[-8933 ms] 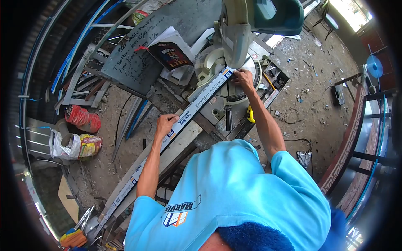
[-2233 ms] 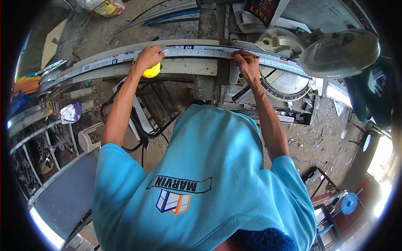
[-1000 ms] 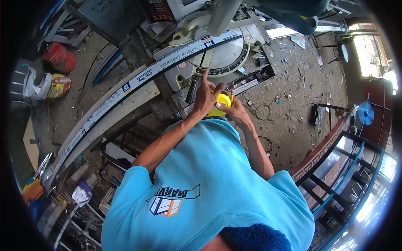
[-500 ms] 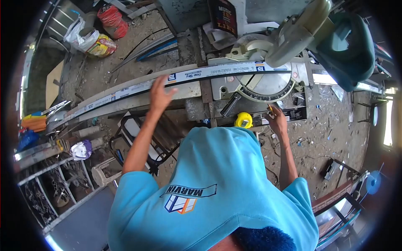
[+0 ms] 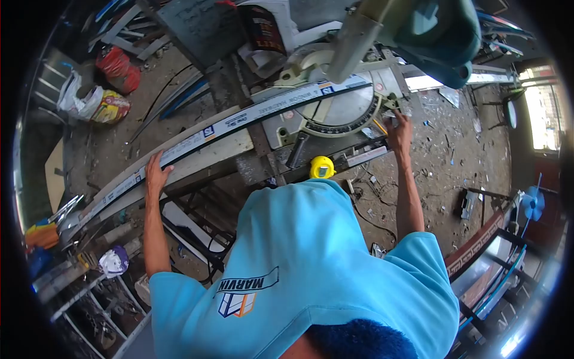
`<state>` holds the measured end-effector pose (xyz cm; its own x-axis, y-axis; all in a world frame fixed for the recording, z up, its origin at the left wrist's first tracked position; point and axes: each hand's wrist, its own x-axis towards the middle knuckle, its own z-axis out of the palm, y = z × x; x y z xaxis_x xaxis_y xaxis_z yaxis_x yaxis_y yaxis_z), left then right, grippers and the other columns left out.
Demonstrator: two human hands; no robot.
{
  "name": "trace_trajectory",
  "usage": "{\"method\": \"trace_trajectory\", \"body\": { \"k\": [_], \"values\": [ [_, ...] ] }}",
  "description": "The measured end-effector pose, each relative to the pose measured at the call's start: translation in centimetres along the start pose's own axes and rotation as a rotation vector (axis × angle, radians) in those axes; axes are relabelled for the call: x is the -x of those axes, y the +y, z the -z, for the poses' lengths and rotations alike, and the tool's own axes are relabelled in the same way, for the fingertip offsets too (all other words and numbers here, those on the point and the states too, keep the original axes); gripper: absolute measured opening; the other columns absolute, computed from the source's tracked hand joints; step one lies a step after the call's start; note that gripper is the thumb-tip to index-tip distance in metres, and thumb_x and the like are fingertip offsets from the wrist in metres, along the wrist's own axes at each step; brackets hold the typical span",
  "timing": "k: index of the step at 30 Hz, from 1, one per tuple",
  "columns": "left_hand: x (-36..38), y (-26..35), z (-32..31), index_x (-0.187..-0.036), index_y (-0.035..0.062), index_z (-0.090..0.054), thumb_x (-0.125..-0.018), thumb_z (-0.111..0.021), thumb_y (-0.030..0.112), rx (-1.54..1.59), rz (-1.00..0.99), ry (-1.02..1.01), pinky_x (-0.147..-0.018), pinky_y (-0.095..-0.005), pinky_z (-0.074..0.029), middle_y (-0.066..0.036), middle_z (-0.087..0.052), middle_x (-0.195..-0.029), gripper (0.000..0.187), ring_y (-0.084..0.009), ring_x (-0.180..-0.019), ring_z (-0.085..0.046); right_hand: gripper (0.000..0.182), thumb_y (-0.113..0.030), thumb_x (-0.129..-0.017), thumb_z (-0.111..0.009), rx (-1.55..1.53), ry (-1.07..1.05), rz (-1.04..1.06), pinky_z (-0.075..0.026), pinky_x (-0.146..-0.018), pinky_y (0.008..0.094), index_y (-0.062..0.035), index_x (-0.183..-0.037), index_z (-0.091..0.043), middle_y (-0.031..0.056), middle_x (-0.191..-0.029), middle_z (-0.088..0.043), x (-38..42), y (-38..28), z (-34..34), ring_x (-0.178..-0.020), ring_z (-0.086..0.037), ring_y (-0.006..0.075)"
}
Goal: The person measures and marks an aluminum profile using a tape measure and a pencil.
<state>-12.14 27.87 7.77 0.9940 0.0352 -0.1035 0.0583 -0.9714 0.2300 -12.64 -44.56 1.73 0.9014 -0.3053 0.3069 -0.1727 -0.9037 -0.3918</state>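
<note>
Hands first, in the head view: the left hand, well to the left of the miter saw's turntable, has its fingers over the film-wrapped aluminium profile and its thumb apart at the near edge; whether it grips, I cannot tell. The right hand, at the turntable's right edge, is half curled beside a yellow pencil, apart from the profile; whether anything sits between its fingers does not show.

The profile's long axis runs from far left of the turntable up across its top, its right end lying below the saw head. The left hand is the nearer, touching it well back from that end.

For support, it lies on a pale wooden beam left of the turntable and on the saw itself at the right. A yellow tape measure sits on the near side of the turntable, before the person's blue shirt. Beyond the turntable stands a dark-covered book; to its right, scraps litter the floor.
</note>
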Motion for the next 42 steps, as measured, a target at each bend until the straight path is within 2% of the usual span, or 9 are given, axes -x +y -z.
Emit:
{"method": "trace_trajectory", "body": {
  "k": [6, 10, 15, 18, 21, 26, 29, 38, 42],
  "values": [
    [0.8, -1.1, 0.0, -0.121, 0.0029, -0.054, -0.069, -0.074, 0.012, 0.029, -0.055, 0.025, -0.098, -0.0395, -0.039, -0.017, -0.054, -0.121, 0.057, -0.0353, -0.115, -0.05, 0.071, -0.041, -0.083, -0.068, -0.809, -0.25, -0.515, -0.047, -0.054, 0.0267, 0.0037, -0.132, -0.043, 0.0137, -0.085, -0.062, -5.9, -8.5, -2.3, -0.059, -0.056, 0.0149],
    [1.5, -0.1, 1.7, -0.12, 0.0028, -0.054, -0.069, -0.075, 0.014, 0.025, -0.058, 0.068, -0.098, -0.0393, -0.039, -0.017, -0.054, -0.12, 0.056, -0.0347, -0.115, -0.049, 0.056, -0.029, -0.079, -0.074, -1.045, -0.208, -0.497, -0.052, -0.061, 0.0252, 0.0069, -0.117, -0.054, 0.0103, -0.088, -0.062, -6.6, -8.5, -2.6, -0.076, -0.061, 0.0152],
    [1.6, 3.5, 1.4, -0.119, 0.0021, -0.056, -0.069, -0.075, 0.016, 0.074, -0.163, 0.069, -0.097, -0.0388, -0.04, -0.016, -0.055, -0.119, 0.056, -0.0345, -0.114, -0.05, 0.037, -0.025, -0.082, -0.072, -1.024, -0.154, -0.487, -0.045, -0.057, 0.0208, 0.0007, -0.107, -0.062, 0.0041, -0.081, -0.063, -7.7, -5.2, -0.7, -0.071, -0.058, 0.0103],
    [0.3, 7.6, -0.8, -0.118, 0.0014, -0.057, -0.069, -0.076, 0.017, 0.132, -0.246, 0.066, -0.096, -0.0406, -0.04, -0.016, -0.056, -0.116, 0.055, -0.0347, -0.111, -0.05, 0.055, -0.027, -0.083, -0.072, -0.978, -0.077, -0.558, -0.045, -0.06, 0.0202, -0.0012, -0.127, -0.05, 0.0066, -0.083, -0.063, -8.8, -1.2, -0.4, -0.071, -0.059, 0.0112],
    [-0.7, 10.0, -2.2, -0.117, 0.0015, -0.057, -0.069, -0.076, 0.018, 0.168, -0.311, 0.079, -0.094, -0.0414, -0.041, -0.016, -0.056, -0.114, 0.054, -0.0341, -0.108, -0.05, 0.065, -0.039, -0.083, -0.07, -0.886, -0.128, -0.545, -0.047, -0.072, 0.0273, -0.0027, -0.133, -0.047, 0.0109, -0.102, -0.062, -10.9, 2.8, -0.7, -0.083, -0.059, 0.0185],
    [-1.8, 11.9, -3.1, -0.118, 0.0017, -0.057, -0.072, -0.074, 0.02, 0.126, -0.303, 0.069, -0.094, -0.0407, -0.041, -0.014, -0.054, -0.115, 0.052, -0.0321, -0.11, -0.048, 0.058, -0.036, -0.082, -0.071, -0.801, -0.263, -0.564, -0.049, -0.065, 0.028, 0.0003, -0.124, -0.052, 0.011, -0.093, -0.063, -13.9, 5.4, -1.2, -0.069, -0.062, 0.0164],
    [-2.5, 13.0, -3.7, -0.119, 0.002, -0.057, -0.074, -0.074, 0.022, 0.112, -0.327, 0.07, -0.094, -0.0415, -0.041, -0.014, -0.054, -0.116, 0.052, -0.032, -0.111, -0.048, 0.053, -0.034, -0.082, -0.071, -0.884, -0.138, -0.589, -0.045, -0.059, 0.0255, -0.0006, -0.121, -0.054, 0.0119, -0.096, -0.064, -14.5, 6.2, -1.7, -0.061, -0.058, 0.0141],
    [-3.3, 14.7, -4.0, -0.12, 0.002, -0.058, -0.073, -0.074, 0.022, 0.097, -0.377, 0.095, -0.094, -0.0417, -0.041, -0.014, -0.054, -0.116, 0.054, -0.0328, -0.109, -0.049, 0.07, -0.041, -0.077, -0.072, -0.645, -0.217, -0.591, -0.044, -0.067, 0.0284, 0.0006, -0.129, -0.049, 0.0063, -0.094, -0.063, -16.3, 9.0, -1.6, -0.077, -0.056, 0.0133],
    [-3.4, 14.6, -4.0, -0.12, 0.0021, -0.058, -0.072, -0.075, 0.02, 0.109, -0.392, 0.088, -0.093, -0.041, -0.042, -0.015, -0.054, -0.116, 0.054, -0.032, -0.108, -0.049, 0.057, -0.038, -0.078, -0.072, -0.631, -0.148, -0.623, -0.043, -0.066, 0.0288, -0.0006, -0.118, -0.056, 0.0049, -0.088, -0.062, -16.5, 9.0, -1.9, -0.074, -0.056, 0.0133]
  ]
}}
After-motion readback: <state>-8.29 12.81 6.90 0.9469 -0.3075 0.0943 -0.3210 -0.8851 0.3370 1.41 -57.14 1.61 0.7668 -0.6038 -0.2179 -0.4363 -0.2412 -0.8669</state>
